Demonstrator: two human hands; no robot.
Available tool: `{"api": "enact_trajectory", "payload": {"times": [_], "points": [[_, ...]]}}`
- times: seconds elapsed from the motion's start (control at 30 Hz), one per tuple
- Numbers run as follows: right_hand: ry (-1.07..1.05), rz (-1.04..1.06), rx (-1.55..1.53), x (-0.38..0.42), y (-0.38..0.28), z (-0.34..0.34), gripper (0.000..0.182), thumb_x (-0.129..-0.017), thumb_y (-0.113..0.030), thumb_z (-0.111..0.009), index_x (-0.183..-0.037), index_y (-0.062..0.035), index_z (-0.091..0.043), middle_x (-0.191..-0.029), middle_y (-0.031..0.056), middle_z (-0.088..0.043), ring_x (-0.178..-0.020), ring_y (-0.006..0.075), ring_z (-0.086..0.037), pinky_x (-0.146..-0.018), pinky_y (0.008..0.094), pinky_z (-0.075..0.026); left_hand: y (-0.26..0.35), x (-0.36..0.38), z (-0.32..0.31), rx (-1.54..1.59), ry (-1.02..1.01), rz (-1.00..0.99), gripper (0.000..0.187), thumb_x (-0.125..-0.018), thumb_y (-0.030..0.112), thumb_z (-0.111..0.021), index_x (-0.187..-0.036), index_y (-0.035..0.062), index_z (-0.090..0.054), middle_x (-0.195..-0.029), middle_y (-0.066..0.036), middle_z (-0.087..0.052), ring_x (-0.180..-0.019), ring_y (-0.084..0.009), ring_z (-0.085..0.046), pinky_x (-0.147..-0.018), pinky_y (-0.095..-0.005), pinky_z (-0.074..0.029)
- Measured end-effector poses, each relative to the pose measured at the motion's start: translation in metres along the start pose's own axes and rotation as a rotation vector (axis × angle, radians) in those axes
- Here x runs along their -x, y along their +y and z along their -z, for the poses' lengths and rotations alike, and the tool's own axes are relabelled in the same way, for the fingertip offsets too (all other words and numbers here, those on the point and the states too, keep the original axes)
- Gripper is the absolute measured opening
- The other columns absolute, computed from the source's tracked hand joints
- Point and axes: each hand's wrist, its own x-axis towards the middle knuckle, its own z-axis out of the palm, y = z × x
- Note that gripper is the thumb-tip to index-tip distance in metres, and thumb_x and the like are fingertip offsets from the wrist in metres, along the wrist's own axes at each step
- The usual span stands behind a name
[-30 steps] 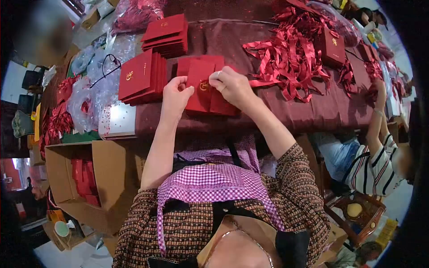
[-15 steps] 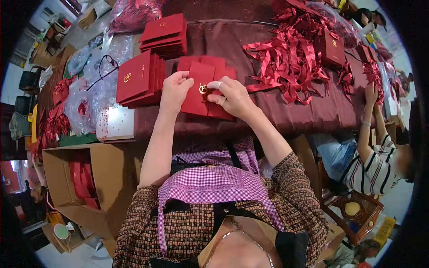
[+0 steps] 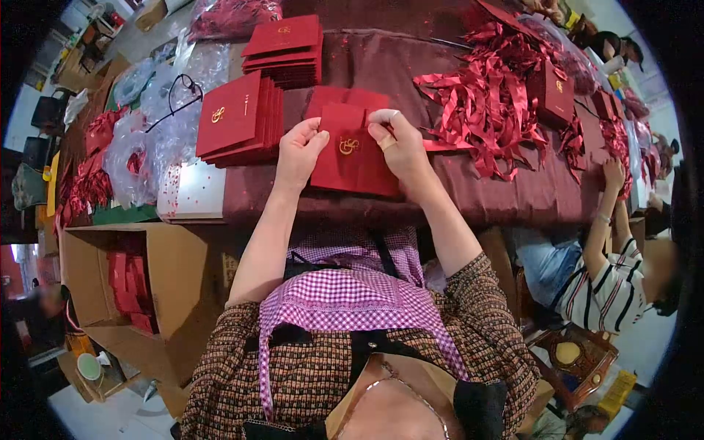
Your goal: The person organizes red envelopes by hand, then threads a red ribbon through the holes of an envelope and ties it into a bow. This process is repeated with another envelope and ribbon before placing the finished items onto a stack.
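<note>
A flat red card [image 3: 345, 167] with a gold emblem is upright between my hands at the table's front edge. Thumb and fingers of my left hand [image 3: 301, 152] pinch its upper left edge. At the upper right edge, my right hand [image 3: 405, 152] closes on the card, and a ring shows on one finger. More red card pieces [image 3: 348, 95] lie flat just behind it. To the left, leaning stacks of the same red cards [image 3: 238, 121] stand near my left hand. Beyond my right hand spreads a tangled heap of red ribbons [image 3: 491, 110].
A dark red cloth [image 3: 381, 55] covers the table. Glasses [image 3: 176, 103] rest on clear plastic wrap at left. An open cardboard box [image 3: 183, 293] holding red pieces is below left. At right, a person in a striped shirt [image 3: 605, 282] reaches toward red ribbons.
My right hand has moved from the emblem to the card's upper right edge, uncovering the emblem. My left hand keeps its pinch. The whole view has shifted slightly.
</note>
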Motion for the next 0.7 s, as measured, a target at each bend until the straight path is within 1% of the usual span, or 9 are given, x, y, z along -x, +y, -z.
{"api": "enact_trajectory", "payload": {"times": [0.03,0.07,0.1,0.17,0.2,0.37,0.57,0.63,0.7], "points": [[-0.004,0.05,0.045,-0.003,-0.002,-0.001,0.014,-0.09,-0.008,-0.061,-0.102,-0.0007,-0.059,-0.087,0.0055,-0.063,-0.083,0.0123,-0.057,-0.076,0.027,-0.047,-0.001,0.0,0.001,0.003,0.004,-0.001,0.025,-0.088,-0.002,-0.057,-0.113,-0.0046,-0.058,-0.098,-0.004,-0.066,-0.085,-0.0067,-0.06,-0.076,-0.0214,-0.048],[-0.03,0.091,0.046,-0.006,-0.005,-0.002,0.017,-0.089,-0.007,-0.06,-0.105,-0.0003,-0.059,-0.092,0.0101,-0.064,-0.088,0.0182,-0.061,-0.079,0.0304,-0.048,-0.002,-0.001,0.001,0.011,-0.009,-0.017,0.025,-0.088,-0.001,-0.057,-0.113,-0.0046,-0.058,-0.098,-0.004,-0.066,-0.086,-0.0069,-0.059,-0.077,-0.0215,-0.048],[-0.033,0.093,0.047,-0.009,-0.008,-0.003,0.017,-0.089,-0.007,-0.06,-0.105,-0.0003,-0.059,-0.092,0.0101,-0.064,-0.088,0.0182,-0.061,-0.079,0.0304,-0.048,-0.004,-0.001,0.002,0.017,-0.023,-0.034,0.024,-0.089,-0.001,-0.056,-0.112,-0.0047,-0.058,-0.098,-0.005,-0.066,-0.086,-0.007,-0.059,-0.077,-0.0216,-0.048],[-0.104,0.239,0.17,-0.014,-0.014,-0.007,0.019,-0.085,-0.003,-0.06,-0.104,0.0,-0.058,-0.096,0.0185,-0.061,-0.092,0.0338,-0.06,-0.08,0.0388,-0.049,-0.005,0.0,0.002,0.013,-0.017,-0.034,0.024,-0.089,-0.001,-0.057,-0.112,-0.0045,-0.058,-0.096,-0.003,-0.065,-0.084,-0.0058,-0.058,-0.075,-0.0208,-0.047],[-0.134,0.165,0.176,-0.015,-0.015,-0.011,0.018,-0.083,-0.003,-0.059,-0.102,-0.0007,-0.058,-0.092,0.0184,-0.059,-0.09,0.0366,-0.058,-0.079,0.0424,-0.048,-0.003,0.0,0.001,0.007,-0.015,-0.033,0.023,-0.089,0.0,-0.057,-0.111,-0.0044,-0.058,-0.093,-0.002,-0.065,-0.081,-0.0045,-0.057,-0.074,-0.02,-0.046],[-0.087,0.308,0.363,-0.018,-0.001,-0.023,0.011,-0.083,-0.003,-0.059,-0.093,-0.0015,-0.056,-0.088,0.0173,-0.059,-0.085,0.0361,-0.058,-0.074,0.0436,-0.047,-0.007,0.001,0.002,-0.088,0.006,-0.083,0.024,-0.088,0.001,-0.059,-0.111,-0.0044,-0.059,-0.082,0.004,-0.06,-0.071,-0.0009,-0.049,-0.066,-0.0173,-0.041],[-0.028,0.251,0.29,-0.02,-0.006,-0.021,0.007,-0.085,-0.004,-0.057,-0.09,0.0003,-0.054,-0.09,0.0173,-0.061,-0.084,0.0382,-0.059,-0.073,0.0447,-0.047,0.007,0.004,-0.011,-0.087,-0.02,-0.115,0.025,-0.087,0.001,-0.058,-0.111,-0.0056,-0.058,-0.089,-0.002,-0.067,-0.078,-0.0037,-0.056,-0.07,-0.0202,-0.046],[-0.094,0.152,0.257,-0.019,-0.009,-0.019,0.01,-0.089,-0.006,-0.054,-0.097,0.0004,-0.056,-0.097,0.0196,-0.062,-0.093,0.0366,-0.06,-0.078,0.0414,-0.048,0.014,0.007,-0.013,-0.274,0.008,-0.143,0.025,-0.087,0.001,-0.058,-0.111,-0.0063,-0.058,-0.092,-0.006,-0.068,-0.082,-0.0056,-0.059,-0.072,-0.0213,-0.047],[-0.053,0.228,0.257,-0.019,-0.007,-0.021,0.011,-0.088,-0.005,-0.055,-0.097,0.0009,-0.056,-0.096,0.0192,-0.062,-0.092,0.036,-0.06,-0.078,0.0404,-0.048,0.02,0.01,-0.018,-0.291,0.012,-0.138,0.026,-0.087,0.001,-0.058,-0.111,-0.0066,-0.058,-0.092,-0.007,-0.068,-0.082,-0.0061,-0.059,-0.072,-0.0218,-0.048]]}}
